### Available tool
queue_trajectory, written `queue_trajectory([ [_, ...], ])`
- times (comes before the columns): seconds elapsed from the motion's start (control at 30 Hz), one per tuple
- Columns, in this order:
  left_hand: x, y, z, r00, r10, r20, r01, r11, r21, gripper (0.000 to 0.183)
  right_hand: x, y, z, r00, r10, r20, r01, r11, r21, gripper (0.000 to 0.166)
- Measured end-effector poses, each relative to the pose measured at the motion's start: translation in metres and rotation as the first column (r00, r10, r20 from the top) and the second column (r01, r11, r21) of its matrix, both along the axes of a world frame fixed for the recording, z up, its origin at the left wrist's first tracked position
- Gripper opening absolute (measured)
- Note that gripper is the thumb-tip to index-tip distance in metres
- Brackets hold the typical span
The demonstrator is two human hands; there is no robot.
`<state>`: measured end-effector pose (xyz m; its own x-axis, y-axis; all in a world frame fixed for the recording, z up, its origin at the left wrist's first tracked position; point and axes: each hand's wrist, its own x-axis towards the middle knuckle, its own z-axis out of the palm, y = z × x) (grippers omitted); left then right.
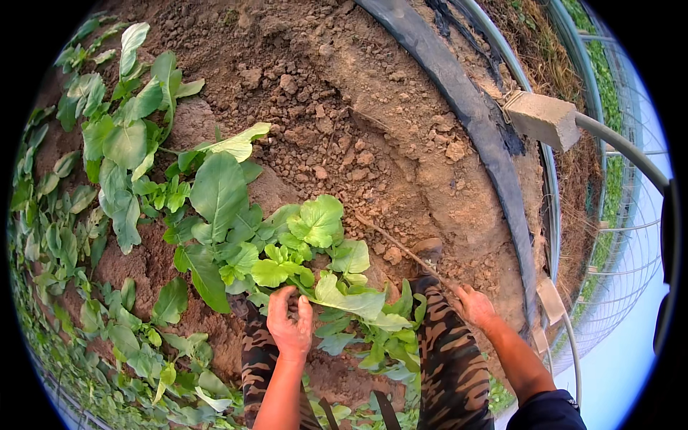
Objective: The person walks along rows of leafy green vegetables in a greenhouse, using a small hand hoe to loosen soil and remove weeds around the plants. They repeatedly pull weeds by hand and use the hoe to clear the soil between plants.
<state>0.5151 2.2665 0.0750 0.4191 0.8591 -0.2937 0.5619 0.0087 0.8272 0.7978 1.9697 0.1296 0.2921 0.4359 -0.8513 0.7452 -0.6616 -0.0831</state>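
Note:
My left hand (290,321) is at the lower edge of a leafy green plant (279,263), its fingers curled near the leaves; whether it pinches anything is unclear. My right hand (472,305) grips a thin brown stick or handle (395,242) beside my right knee. The stick slants up and left over the bare soil, and its far end lies by the crumbly clods next to the plant. More broad-leaved plants (126,142) grow in a row toward the upper left.
A black plastic sheet or hose (473,107) curves along the soil's right side. Beyond it are metal frame tubes (548,204), a concrete block (543,119) tied to them, and dry grass. My camouflage-clad legs (451,355) straddle several plants. Loose clods (322,145) cover the ground ahead.

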Motion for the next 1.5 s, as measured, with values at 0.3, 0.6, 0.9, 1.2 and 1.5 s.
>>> queue_trajectory([
  [0.3,0.003,0.005,-0.011,0.995,0.099,0.029,-0.097,0.993,-0.066,0.019,0.024,0.182,-0.088,0.986,-0.114,-0.12,0.159,0.854,0.496,0.053],
  [0.6,0.013,0.013,-0.011,0.995,0.095,0.021,-0.094,0.995,-0.041,0.021,0.049,0.358,-0.165,0.993,-0.113,0.032,0.068,0.777,0.626,0.036],
  [0.9,0.015,0.027,0.004,0.984,0.175,0.026,-0.174,0.985,-0.019,0.022,0.046,0.39,-0.197,0.98,0.069,0.185,-0.17,0.771,0.614,0.05],
  [1.2,-0.002,0.041,-0.011,0.95,0.288,-0.118,-0.263,0.946,0.19,0.034,0.034,0.386,-0.216,0.959,0.114,0.261,-0.209,0.904,0.373,0.037],
  [1.5,-0.014,0.045,-0.017,0.928,0.369,-0.048,-0.367,0.929,0.051,0.032,0.027,0.314,-0.212,0.947,0.138,0.292,-0.257,0.868,0.424,0.062],
])
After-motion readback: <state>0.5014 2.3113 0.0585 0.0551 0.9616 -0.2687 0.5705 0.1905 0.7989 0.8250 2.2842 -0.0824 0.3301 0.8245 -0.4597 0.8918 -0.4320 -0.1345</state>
